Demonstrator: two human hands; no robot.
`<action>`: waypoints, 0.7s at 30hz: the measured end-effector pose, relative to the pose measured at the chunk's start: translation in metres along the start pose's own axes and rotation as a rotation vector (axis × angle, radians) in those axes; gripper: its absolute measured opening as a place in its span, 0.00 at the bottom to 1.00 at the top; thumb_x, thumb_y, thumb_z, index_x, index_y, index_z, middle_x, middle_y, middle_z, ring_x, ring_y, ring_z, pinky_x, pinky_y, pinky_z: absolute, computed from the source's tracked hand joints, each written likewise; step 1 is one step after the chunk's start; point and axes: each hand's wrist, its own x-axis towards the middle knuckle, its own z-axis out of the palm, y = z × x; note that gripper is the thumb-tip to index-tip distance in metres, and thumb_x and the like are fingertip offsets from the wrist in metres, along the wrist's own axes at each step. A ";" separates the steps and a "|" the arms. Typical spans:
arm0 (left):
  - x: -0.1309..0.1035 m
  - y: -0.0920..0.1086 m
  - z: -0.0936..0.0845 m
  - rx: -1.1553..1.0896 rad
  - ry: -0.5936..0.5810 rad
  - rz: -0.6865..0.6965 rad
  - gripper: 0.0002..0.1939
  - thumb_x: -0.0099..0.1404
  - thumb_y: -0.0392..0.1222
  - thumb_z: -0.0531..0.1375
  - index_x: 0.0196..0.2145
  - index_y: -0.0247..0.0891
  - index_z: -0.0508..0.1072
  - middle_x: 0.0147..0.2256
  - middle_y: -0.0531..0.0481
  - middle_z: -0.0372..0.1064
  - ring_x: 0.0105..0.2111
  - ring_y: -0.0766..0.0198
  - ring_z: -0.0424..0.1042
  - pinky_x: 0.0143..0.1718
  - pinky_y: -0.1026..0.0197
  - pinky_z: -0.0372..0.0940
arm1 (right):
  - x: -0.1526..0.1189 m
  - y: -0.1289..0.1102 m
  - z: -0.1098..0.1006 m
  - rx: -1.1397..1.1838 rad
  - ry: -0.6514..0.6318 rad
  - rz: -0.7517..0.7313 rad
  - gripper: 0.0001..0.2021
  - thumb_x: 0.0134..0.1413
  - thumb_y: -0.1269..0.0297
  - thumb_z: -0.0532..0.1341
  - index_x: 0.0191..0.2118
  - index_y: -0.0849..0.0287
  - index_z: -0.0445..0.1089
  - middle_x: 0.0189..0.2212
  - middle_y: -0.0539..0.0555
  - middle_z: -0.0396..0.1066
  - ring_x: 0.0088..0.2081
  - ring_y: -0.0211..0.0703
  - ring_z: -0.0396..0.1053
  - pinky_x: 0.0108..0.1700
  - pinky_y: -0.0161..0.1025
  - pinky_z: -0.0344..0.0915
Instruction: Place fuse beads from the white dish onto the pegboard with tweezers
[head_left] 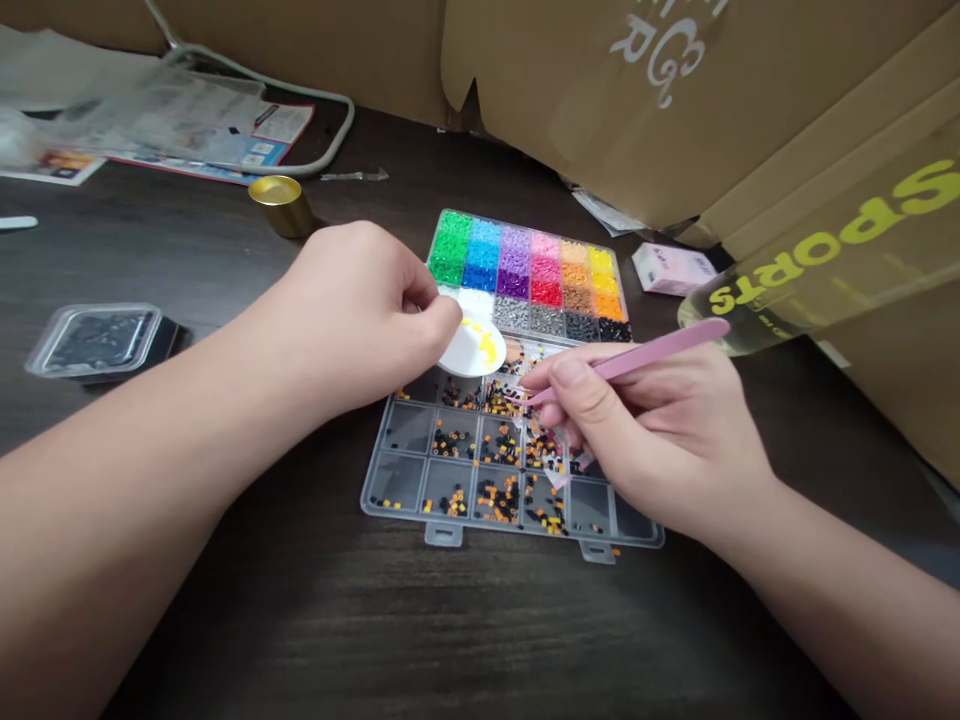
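Observation:
My left hand [375, 315] pinches the edge of a small white dish [459, 358] with yellow beads on its right side. In my right hand [637, 430] are pink tweezers [660, 348], their tips pointing left over the open lid [444, 535] of a bead box. Orange, black and yellow beads lie scattered in the lid's compartments, along with some clear plastic scraps. Behind the dish, the box's bead compartments [515, 245] are filled by colour, from green at the left to yellow and black at the right. My right hand hides part of the lid.
To the left stand a clear-lidded tub [101, 340] and a gold cup [281, 207]. Papers and plastic bags [202, 125] lie at the back left beside a grey cable. A pink-white box [673, 270] and a large clear bottle [825, 260] are at the right, before cardboard.

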 end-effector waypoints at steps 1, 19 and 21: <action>0.000 0.001 -0.001 0.003 0.001 -0.012 0.24 0.69 0.42 0.63 0.16 0.39 0.65 0.16 0.55 0.43 0.24 0.67 0.45 0.34 0.53 0.47 | 0.000 0.000 0.000 -0.009 0.000 0.002 0.32 0.83 0.45 0.61 0.25 0.56 0.76 0.27 0.54 0.81 0.23 0.36 0.73 0.24 0.36 0.70; -0.005 0.000 -0.005 -0.076 0.095 0.010 0.15 0.69 0.41 0.63 0.24 0.42 0.81 0.15 0.55 0.59 0.23 0.63 0.59 0.33 0.54 0.56 | 0.004 0.002 -0.004 -0.097 -0.096 0.007 0.30 0.83 0.49 0.63 0.24 0.57 0.75 0.27 0.55 0.79 0.27 0.40 0.74 0.28 0.39 0.68; -0.005 0.001 -0.005 -0.054 0.086 0.013 0.15 0.69 0.41 0.62 0.24 0.42 0.81 0.15 0.56 0.57 0.23 0.64 0.56 0.33 0.54 0.55 | 0.005 0.002 -0.004 -0.110 -0.091 -0.032 0.30 0.82 0.51 0.64 0.24 0.57 0.74 0.27 0.54 0.78 0.27 0.40 0.74 0.30 0.39 0.69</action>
